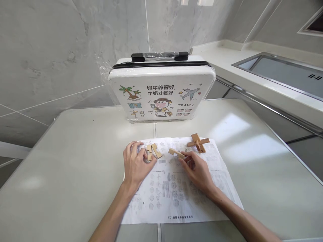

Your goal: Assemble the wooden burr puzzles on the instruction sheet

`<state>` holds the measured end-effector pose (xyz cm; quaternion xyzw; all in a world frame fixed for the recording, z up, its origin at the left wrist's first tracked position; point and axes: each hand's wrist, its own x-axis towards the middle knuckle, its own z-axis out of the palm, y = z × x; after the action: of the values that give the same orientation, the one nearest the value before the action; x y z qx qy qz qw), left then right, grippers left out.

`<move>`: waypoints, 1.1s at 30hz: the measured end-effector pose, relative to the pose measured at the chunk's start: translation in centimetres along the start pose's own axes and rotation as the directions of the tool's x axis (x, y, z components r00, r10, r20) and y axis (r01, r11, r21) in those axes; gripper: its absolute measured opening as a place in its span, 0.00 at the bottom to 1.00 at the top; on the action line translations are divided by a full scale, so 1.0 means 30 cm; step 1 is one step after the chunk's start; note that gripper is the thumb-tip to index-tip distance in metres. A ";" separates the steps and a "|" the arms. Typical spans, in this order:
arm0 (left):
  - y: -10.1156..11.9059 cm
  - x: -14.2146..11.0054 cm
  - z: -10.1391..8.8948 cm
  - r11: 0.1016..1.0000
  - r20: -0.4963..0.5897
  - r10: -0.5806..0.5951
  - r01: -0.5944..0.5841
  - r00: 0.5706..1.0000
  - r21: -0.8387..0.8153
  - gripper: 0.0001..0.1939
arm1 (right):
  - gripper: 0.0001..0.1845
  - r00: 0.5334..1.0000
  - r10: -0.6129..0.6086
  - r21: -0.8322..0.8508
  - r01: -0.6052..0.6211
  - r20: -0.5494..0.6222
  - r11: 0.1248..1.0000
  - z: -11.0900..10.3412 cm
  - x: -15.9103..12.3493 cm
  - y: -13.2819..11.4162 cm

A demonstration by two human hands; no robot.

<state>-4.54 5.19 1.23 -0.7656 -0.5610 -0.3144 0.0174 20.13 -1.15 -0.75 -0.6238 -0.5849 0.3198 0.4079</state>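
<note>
A printed instruction sheet [176,195] lies on the pale table. My left hand [136,164] rests on its upper left part, fingers curled round a small wooden puzzle piece [149,153], with another notched wooden piece [156,150] touching it. My right hand [195,168] pinches the end of a short wooden bar [176,153] that lies on the sheet. An assembled wooden cross-shaped puzzle [198,142] sits on the sheet's upper right corner, just beyond my right hand.
A white cartoon-printed case [161,90] wrapped in plastic stands upright at the table's far edge [88,111] against a grey marble wall. To the right, beyond a gap, runs a white counter with a sunken steel sink [285,72].
</note>
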 end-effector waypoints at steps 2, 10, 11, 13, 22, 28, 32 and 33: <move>0.001 0.000 0.000 0.999 0.021 0.018 -0.017 1.000 -0.035 0.18 | 0.18 1.000 0.002 -0.004 -0.002 -0.001 1.000 0.001 0.000 0.000; -0.005 -0.007 0.002 0.940 0.264 0.121 -0.025 0.957 -0.341 0.34 | 0.19 1.000 0.002 -0.026 -0.002 0.012 1.000 0.003 0.000 0.003; -0.005 -0.010 0.005 0.935 0.283 0.127 -0.019 0.951 -0.353 0.35 | 0.19 1.000 -0.002 -0.032 0.003 0.013 0.999 0.003 0.000 0.004; -0.005 -0.015 0.009 0.935 0.308 0.113 0.005 0.945 -0.356 0.34 | 0.20 1.000 -0.015 -0.048 0.016 0.019 0.999 0.003 0.000 0.007; 0.015 -0.031 0.016 0.907 0.364 0.197 -0.029 0.910 -0.420 0.35 | 0.17 0.996 -0.085 -0.134 0.089 0.035 0.987 0.013 -0.004 0.012; 0.057 -0.039 0.019 0.870 0.328 0.342 -0.165 0.880 -0.464 0.38 | 0.11 0.979 -0.187 -0.221 0.201 0.081 0.954 0.022 -0.006 0.012; 0.059 -0.038 0.018 0.884 0.341 0.337 -0.170 0.877 -0.435 0.43 | 0.09 0.958 -0.263 -0.253 0.285 0.117 0.925 0.027 -0.004 0.010; 0.058 -0.037 0.018 0.887 0.350 0.341 -0.174 0.873 -0.429 0.43 | 0.09 0.952 -0.278 -0.255 0.302 0.127 0.919 0.028 -0.004 0.009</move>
<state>-2.98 3.81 0.82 -0.8720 -0.3698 -0.2424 -0.2100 19.51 -1.16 -1.38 -0.5655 -0.7266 0.1998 0.3351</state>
